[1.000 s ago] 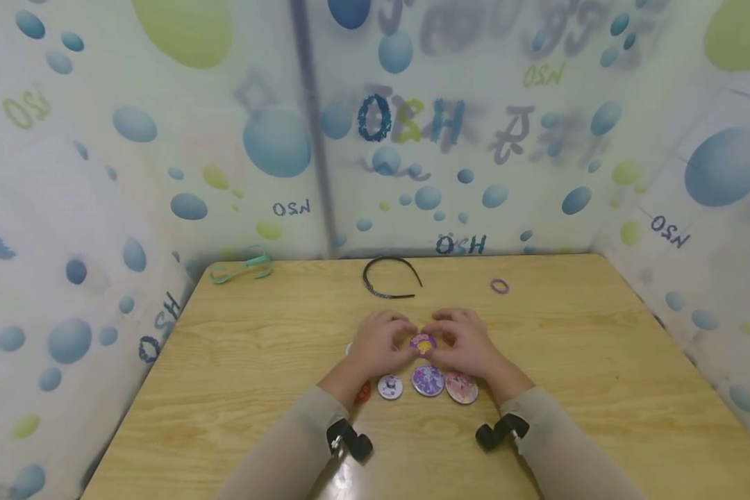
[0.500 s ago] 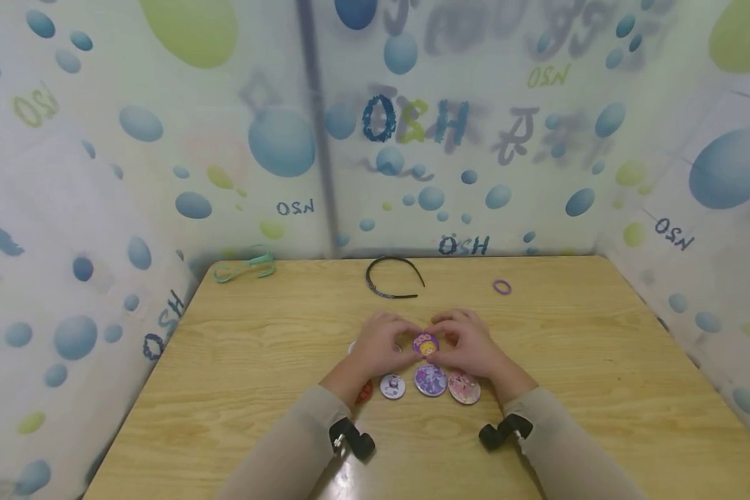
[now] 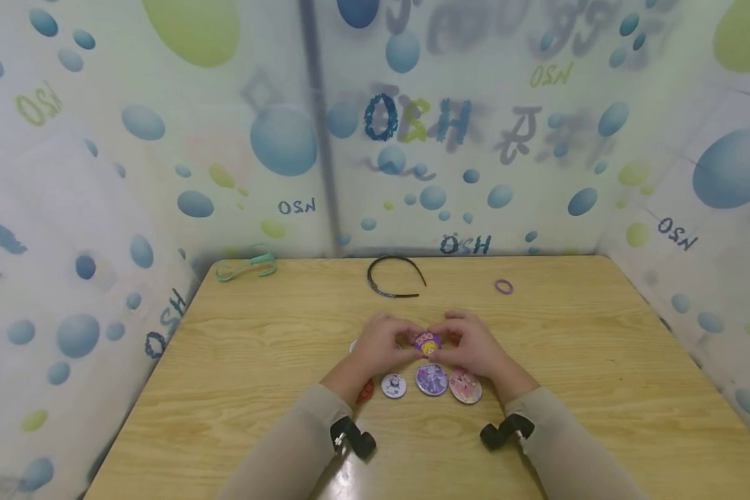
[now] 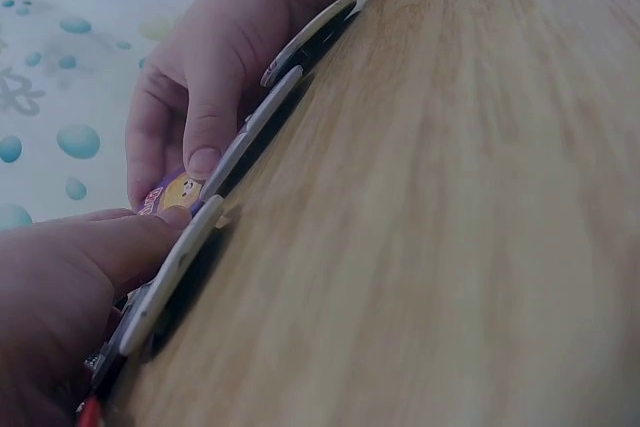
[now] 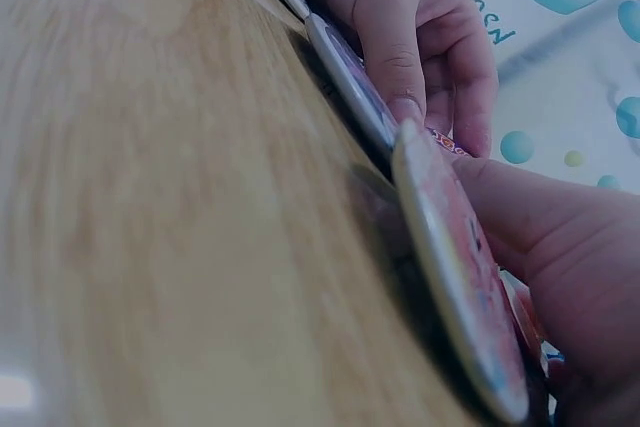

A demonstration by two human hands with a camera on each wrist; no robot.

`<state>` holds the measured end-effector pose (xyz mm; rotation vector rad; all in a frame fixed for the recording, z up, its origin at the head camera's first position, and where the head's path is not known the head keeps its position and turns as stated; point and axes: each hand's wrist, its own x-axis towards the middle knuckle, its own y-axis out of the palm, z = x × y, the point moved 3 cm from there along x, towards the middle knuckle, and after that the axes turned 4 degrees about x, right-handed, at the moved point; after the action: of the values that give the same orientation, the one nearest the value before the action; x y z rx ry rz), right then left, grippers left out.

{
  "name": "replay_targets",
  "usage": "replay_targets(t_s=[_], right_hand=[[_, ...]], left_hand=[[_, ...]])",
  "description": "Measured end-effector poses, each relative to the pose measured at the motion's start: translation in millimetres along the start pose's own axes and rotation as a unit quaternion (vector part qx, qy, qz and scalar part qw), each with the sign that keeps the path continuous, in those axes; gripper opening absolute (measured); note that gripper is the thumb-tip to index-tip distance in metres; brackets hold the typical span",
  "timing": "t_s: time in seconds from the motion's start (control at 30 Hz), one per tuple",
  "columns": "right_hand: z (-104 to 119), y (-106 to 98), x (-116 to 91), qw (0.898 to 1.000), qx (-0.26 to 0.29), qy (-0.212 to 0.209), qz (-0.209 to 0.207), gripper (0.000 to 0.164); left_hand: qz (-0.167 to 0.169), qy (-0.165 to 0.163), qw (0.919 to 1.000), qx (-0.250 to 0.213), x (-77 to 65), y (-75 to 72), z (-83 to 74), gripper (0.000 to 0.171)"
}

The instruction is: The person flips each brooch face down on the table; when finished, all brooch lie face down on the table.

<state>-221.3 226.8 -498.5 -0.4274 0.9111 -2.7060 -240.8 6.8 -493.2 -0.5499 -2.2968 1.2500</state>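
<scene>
Booth-like space, bubble-print walls [image 3: 525, 187], wooden table [image 3: 587, 375]

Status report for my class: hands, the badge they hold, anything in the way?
Left hand, right hand: pinching purple badge between them. Picture showing. Lavender badge and pink badge lie close, wearer's side; no obvious block.

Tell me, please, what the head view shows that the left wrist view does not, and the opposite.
The head view alone shows the black headband, purple ring and green item on the table. Only the left wrist view shows badges' rims side-on, shadowed beneath. Both show the table, and the left hand and right hand holding the purple badge.
</scene>
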Motion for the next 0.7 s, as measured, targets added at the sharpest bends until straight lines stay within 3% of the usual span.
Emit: replay_targets(t_s=[0.37, 0.7], right_hand=[[0.4, 0.7, 0.7, 1.0, 0.028, 0.013, 0.003, 0.041], [2.1, -0.2, 0.8, 1.0, 0.004, 0.0, 0.012, 0.046]], left_hand=[[0.003, -0.023, 0.9994, -0.024, -0.2, 0.5, 1.8, 0.035], [0.008, -0.022, 0.9995, -0.02, 0.2, 0.3, 0.7, 0.031]])
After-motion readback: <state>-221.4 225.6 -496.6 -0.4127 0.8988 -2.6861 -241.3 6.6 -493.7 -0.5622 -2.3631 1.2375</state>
